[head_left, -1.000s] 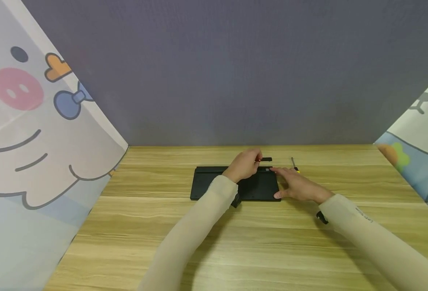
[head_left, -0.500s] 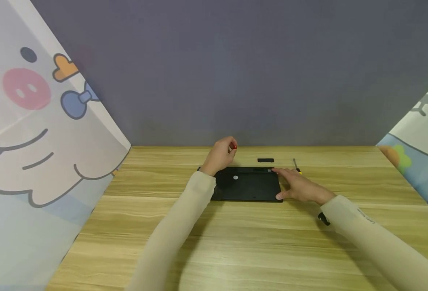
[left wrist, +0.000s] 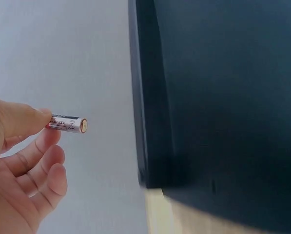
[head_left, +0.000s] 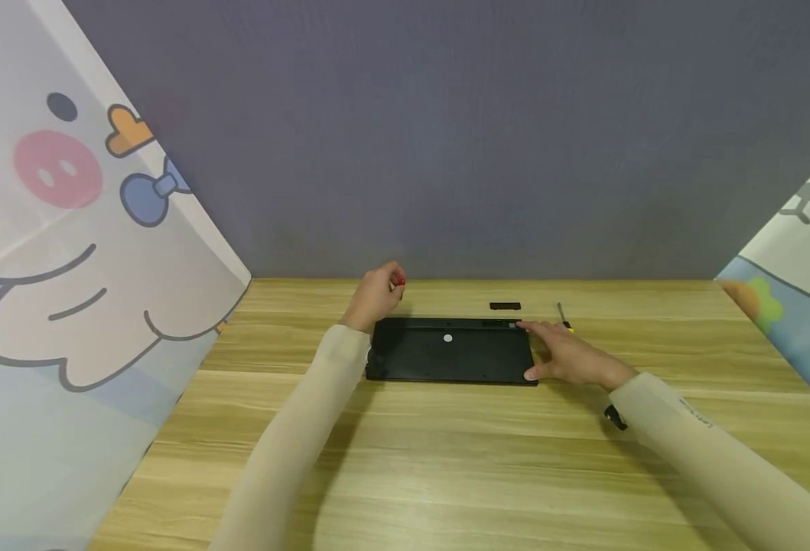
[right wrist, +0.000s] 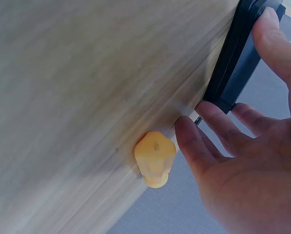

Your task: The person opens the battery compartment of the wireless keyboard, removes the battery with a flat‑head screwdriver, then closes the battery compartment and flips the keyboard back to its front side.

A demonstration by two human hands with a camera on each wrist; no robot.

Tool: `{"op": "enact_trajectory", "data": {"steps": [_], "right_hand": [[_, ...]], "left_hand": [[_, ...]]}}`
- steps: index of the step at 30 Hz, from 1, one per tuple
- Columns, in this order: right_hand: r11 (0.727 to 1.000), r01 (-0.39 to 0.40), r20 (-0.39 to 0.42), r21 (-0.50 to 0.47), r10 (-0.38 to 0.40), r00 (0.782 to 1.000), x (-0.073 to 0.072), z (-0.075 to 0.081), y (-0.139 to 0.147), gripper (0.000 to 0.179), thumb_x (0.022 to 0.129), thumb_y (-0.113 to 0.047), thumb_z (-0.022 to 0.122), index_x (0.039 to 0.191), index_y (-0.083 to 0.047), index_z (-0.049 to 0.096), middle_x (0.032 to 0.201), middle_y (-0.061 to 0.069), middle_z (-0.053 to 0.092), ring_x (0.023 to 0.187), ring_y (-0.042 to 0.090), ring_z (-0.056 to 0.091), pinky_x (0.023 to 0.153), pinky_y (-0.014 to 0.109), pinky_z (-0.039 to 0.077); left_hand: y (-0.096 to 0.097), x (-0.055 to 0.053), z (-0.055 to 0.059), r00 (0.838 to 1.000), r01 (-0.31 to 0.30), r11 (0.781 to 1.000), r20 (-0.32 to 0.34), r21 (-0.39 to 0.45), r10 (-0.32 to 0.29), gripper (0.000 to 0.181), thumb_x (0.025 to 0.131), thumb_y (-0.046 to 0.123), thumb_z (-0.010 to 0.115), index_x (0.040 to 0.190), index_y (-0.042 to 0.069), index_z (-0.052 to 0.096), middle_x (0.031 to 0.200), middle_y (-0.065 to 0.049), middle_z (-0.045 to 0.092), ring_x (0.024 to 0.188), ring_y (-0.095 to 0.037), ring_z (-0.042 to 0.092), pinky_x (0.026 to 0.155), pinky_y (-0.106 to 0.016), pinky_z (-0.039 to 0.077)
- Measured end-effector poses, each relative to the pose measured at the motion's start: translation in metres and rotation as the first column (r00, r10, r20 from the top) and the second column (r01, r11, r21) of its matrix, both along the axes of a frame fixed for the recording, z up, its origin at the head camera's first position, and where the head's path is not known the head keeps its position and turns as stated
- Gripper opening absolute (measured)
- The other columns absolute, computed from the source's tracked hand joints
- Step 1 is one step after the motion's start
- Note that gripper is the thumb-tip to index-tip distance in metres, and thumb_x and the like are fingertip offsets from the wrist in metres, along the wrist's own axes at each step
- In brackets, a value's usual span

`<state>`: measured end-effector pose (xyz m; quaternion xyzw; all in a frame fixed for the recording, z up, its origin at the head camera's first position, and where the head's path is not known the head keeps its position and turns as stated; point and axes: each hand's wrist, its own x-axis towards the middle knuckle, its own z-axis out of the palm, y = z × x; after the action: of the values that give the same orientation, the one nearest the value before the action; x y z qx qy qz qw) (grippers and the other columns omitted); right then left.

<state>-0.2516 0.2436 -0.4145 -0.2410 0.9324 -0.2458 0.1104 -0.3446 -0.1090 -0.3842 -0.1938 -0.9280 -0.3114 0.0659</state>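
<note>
A black keyboard (head_left: pixel 453 360) lies with its underside up on the table, a round white sticker in its upper part. My left hand (head_left: pixel 375 295), past the keyboard's far left corner, pinches a small AAA battery (left wrist: pixel 69 123) between thumb and index finger. Only a red spot of the battery shows in the head view. My right hand (head_left: pixel 566 353) holds the keyboard's right end, thumb at the near corner, fingers at the far one. Beside those fingers is the battery compartment (head_left: pixel 496 324); its contents are too small to tell. The compartment cover (head_left: pixel 505 306) lies behind the keyboard.
A screwdriver (head_left: pixel 562 313) lies to the right of the cover, partly hidden by my right hand; its yellow handle end (right wrist: pixel 155 155) shows in the right wrist view. A grey wall (head_left: pixel 473 153) rises behind the wooden table (head_left: pixel 446 459).
My left hand has moved left from beside the battery compartment to beyond the keyboard's far left corner, carrying the battery. My right hand has stayed at the keyboard's right end.
</note>
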Motion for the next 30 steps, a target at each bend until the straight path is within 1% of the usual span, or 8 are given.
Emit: {"op": "enact_trajectory", "data": {"steps": [2, 5, 9, 11, 16, 22, 27, 30], "right_hand": [[1.000, 0.002, -0.002, 0.000, -0.002, 1.000, 0.000, -0.001, 0.000, 0.093, 0.076, -0.036, 0.079, 0.147, -0.002, 0.029, 0.146, 0.026, 0.030, 0.131, 0.051, 0.021, 0.097, 0.065, 0.025], [1.000, 0.004, 0.000, 0.002, -0.004, 1.000, 0.001, -0.003, 0.001, 0.093, 0.076, -0.037, 0.078, 0.147, -0.002, 0.029, 0.146, 0.026, 0.030, 0.131, 0.051, 0.021, 0.097, 0.065, 0.025], [1.000, 0.008, 0.007, 0.004, -0.008, 1.000, 0.002, -0.004, 0.001, 0.093, 0.077, -0.037, 0.078, 0.147, -0.002, 0.028, 0.146, 0.026, 0.030, 0.131, 0.051, 0.020, 0.097, 0.065, 0.025], [1.000, 0.010, 0.008, 0.002, -0.010, 1.000, 0.003, -0.005, 0.000, 0.093, 0.077, -0.037, 0.078, 0.147, -0.002, 0.028, 0.145, 0.026, 0.030, 0.131, 0.051, 0.021, 0.098, 0.065, 0.025], [1.000, 0.009, 0.001, 0.000, -0.009, 1.000, 0.004, -0.006, -0.001, 0.093, 0.077, -0.037, 0.078, 0.147, -0.002, 0.029, 0.145, 0.025, 0.031, 0.131, 0.051, 0.023, 0.098, 0.065, 0.025], [1.000, 0.017, -0.005, -0.001, -0.017, 1.000, 0.004, -0.009, -0.001, 0.093, 0.076, -0.037, 0.078, 0.147, -0.003, 0.029, 0.146, 0.025, 0.031, 0.131, 0.050, 0.022, 0.098, 0.064, 0.025], [1.000, 0.017, -0.007, -0.011, -0.017, 1.000, 0.004, -0.011, -0.001, 0.093, 0.076, -0.038, 0.078, 0.147, -0.004, 0.028, 0.146, 0.023, 0.030, 0.132, 0.048, 0.023, 0.099, 0.063, 0.025], [1.000, 0.014, -0.009, -0.014, -0.014, 1.000, 0.004, -0.011, -0.002, 0.093, 0.077, -0.038, 0.078, 0.148, -0.004, 0.028, 0.147, 0.023, 0.030, 0.132, 0.047, 0.023, 0.099, 0.062, 0.025]], "left_hand": [[-0.006, -0.002, -0.003, 1.000, -0.012, 1.000, 0.010, -0.024, 0.012, 0.007, 0.092, 0.006, 0.060, 0.099, 0.006, 0.059, 0.086, -0.002, 0.058, 0.068, -0.017, 0.055, 0.060, -0.032, 0.046], [-0.013, -0.008, -0.007, 1.000, -0.017, 0.996, 0.013, -0.091, 0.018, 0.007, 0.092, 0.006, 0.061, 0.099, 0.006, 0.058, 0.087, -0.004, 0.059, 0.070, -0.019, 0.054, 0.062, -0.034, 0.045], [-0.019, -0.015, -0.010, 0.998, -0.006, 0.986, 0.053, -0.168, 0.016, 0.010, 0.091, 0.006, 0.060, 0.100, 0.006, 0.058, 0.090, -0.007, 0.061, 0.076, -0.021, 0.057, 0.066, -0.036, 0.047], [-0.022, -0.018, -0.011, 0.995, -0.008, 0.983, 0.093, -0.184, 0.025, 0.013, 0.091, 0.006, 0.059, 0.104, 0.004, 0.059, 0.092, -0.009, 0.061, 0.080, -0.022, 0.058, 0.069, -0.037, 0.048], [-0.029, -0.023, -0.015, 0.982, -0.020, 0.972, 0.176, -0.236, 0.063, 0.017, 0.093, 0.006, 0.055, 0.108, 0.001, 0.061, 0.097, -0.011, 0.061, 0.083, -0.023, 0.058, 0.073, -0.038, 0.048], [-0.035, -0.027, -0.021, 0.972, 0.010, 0.961, 0.228, -0.276, 0.055, 0.010, 0.094, 0.010, 0.057, 0.100, 0.004, 0.061, 0.093, -0.011, 0.063, 0.075, -0.021, 0.059, 0.069, -0.037, 0.048], [-0.039, -0.032, -0.026, 0.950, 0.034, 0.959, 0.307, -0.280, 0.056, 0.014, 0.093, 0.008, 0.057, 0.103, 0.002, 0.063, 0.093, -0.011, 0.064, 0.073, -0.020, 0.059, 0.065, -0.034, 0.048], [-0.040, -0.035, -0.027, 0.938, 0.037, 0.956, 0.339, -0.293, 0.067, 0.016, 0.092, 0.007, 0.056, 0.106, 0.001, 0.063, 0.095, -0.011, 0.063, 0.075, -0.020, 0.057, 0.065, -0.033, 0.048]]}}
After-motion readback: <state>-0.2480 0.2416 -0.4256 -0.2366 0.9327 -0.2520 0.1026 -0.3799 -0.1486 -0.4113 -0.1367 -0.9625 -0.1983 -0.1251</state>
